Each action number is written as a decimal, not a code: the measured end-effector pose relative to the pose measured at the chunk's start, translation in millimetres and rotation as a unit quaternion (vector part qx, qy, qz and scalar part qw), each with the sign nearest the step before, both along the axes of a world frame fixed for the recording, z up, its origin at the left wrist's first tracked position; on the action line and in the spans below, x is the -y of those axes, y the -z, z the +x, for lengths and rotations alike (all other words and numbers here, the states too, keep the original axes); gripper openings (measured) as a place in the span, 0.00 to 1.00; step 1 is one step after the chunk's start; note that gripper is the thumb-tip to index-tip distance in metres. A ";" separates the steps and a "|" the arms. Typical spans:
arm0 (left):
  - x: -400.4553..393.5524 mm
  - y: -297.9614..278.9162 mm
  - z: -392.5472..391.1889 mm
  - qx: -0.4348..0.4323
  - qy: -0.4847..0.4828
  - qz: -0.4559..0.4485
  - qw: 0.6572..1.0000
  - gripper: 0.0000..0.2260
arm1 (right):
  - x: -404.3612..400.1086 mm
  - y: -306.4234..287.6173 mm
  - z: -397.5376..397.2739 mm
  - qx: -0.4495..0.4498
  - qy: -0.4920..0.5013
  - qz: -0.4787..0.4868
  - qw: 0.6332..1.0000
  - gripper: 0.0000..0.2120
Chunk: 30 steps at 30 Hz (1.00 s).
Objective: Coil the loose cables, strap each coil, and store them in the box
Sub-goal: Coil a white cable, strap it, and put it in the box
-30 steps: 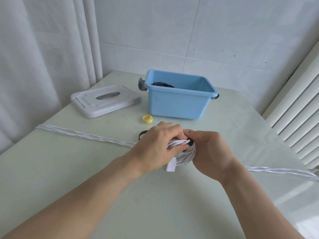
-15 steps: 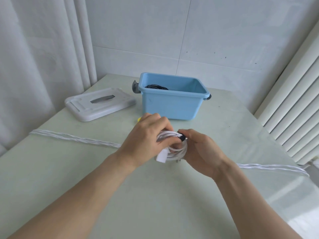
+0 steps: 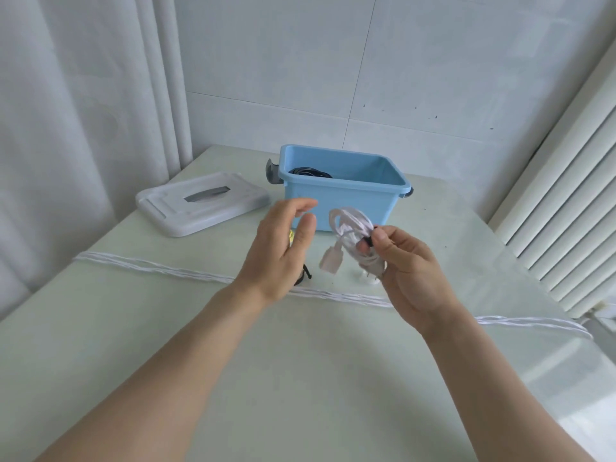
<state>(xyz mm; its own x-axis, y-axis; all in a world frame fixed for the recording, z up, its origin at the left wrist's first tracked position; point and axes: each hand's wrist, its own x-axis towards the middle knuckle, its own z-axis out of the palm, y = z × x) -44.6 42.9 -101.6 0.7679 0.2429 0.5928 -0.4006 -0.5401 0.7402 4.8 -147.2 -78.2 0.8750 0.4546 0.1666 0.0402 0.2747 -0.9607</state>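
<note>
The right hand (image 3: 405, 268) pinches a small white coiled cable (image 3: 354, 232) at its black strap (image 3: 369, 241), holding it above the pale green tabletop (image 3: 300, 378) just in front of the open light-blue plastic box (image 3: 343, 203); the left hand (image 3: 281, 251) hovers beside it, fingers relaxed and holding nothing. Judged ready for storing: lift the coil clear of the near rim, keep the dangling white plug (image 3: 330, 263) from snagging, and lower it beside the black coil (image 3: 310, 172) already inside; a long white twisted cable (image 3: 173, 271) lies loose across the table.
</note>
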 end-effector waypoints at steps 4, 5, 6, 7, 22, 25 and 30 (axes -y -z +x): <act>-10.1 13.9 9.0 -0.043 -0.064 0.068 0.995 0.24 | -13.9 -11.6 7.6 0.092 0.083 -0.029 0.992 0.06; -12.9 16.3 11.2 -0.057 -0.078 0.081 0.992 0.25 | -19.3 -16.4 12.3 0.111 0.100 -0.042 0.988 0.05; -15.7 21.0 13.5 -0.068 -0.094 0.093 0.989 0.24 | -25.3 -21.4 17.1 0.133 0.120 -0.060 0.982 0.05; -19.8 23.4 15.9 -0.081 -0.109 0.106 0.985 0.23 | -32.5 -28.9 23.5 0.161 0.150 -0.082 0.972 0.04; -26.9 32.8 21.9 -0.049 -0.161 0.045 0.985 0.16 | -109.6 -91.2 121.3 0.232 0.141 -0.261 0.926 0.03; -24.2 34.2 21.6 -0.075 -0.140 0.041 0.986 0.20 | -102.6 -93.3 117.1 0.239 0.152 -0.238 0.929 0.01; -22.9 39.7 22.3 -0.113 -0.120 0.072 0.984 0.25 | -107.3 -109.2 124.4 0.256 0.255 -0.231 0.903 0.05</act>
